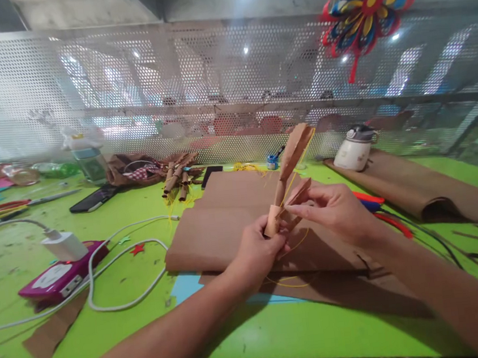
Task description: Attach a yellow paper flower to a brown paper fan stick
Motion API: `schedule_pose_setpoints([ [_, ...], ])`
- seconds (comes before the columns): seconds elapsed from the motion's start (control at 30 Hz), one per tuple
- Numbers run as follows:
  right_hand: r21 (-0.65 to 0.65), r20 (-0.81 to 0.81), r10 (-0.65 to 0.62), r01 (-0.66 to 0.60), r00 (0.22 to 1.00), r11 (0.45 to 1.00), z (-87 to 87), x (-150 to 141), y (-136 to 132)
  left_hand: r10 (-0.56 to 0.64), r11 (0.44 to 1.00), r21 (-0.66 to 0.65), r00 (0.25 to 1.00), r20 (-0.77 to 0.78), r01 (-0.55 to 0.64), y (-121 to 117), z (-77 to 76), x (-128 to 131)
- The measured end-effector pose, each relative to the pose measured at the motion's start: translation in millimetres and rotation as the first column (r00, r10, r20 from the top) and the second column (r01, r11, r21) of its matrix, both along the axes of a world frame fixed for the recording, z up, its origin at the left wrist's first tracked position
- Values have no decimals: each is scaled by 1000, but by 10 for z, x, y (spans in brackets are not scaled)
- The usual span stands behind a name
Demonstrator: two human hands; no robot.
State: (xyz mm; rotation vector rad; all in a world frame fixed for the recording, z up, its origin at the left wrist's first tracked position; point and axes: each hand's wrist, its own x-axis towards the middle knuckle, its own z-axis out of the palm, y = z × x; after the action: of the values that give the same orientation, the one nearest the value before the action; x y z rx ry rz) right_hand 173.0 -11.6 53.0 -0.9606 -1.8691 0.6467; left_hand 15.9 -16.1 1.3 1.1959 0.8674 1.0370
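Note:
My left hand [258, 250] is closed around the lower stem of a folded brown paper piece [291, 159] that rises up and to the right. My right hand [337, 209] pinches a side flap of the same paper piece. A thin yellow thread [295, 283] loops from the piece down over the stack of brown paper sheets [214, 233] lying beneath both hands on the green table [153, 336].
To the left lie a pink device [57, 277] with a white charger [65, 245] and cable, a black phone [93, 199], and rolled paper pieces [179, 179]. A white glue pot [354, 148] and brown paper roll [428, 193] are right. A perforated metal screen [170, 95] backs the table; a colourful paper pinwheel [368, 3] hangs on it.

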Motion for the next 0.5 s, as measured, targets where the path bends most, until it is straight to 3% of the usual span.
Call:
schedule_pose_setpoints([
  [0.3, 90, 66, -66, 60, 996, 994, -34, -63, -41, 5, 998, 69, 998, -64, 0, -23, 9, 3],
  [0.5, 235, 163, -175, 134, 971, 963, -59, -89, -70, 11, 996, 90, 996, -86, -3, -9, -9, 3],
])
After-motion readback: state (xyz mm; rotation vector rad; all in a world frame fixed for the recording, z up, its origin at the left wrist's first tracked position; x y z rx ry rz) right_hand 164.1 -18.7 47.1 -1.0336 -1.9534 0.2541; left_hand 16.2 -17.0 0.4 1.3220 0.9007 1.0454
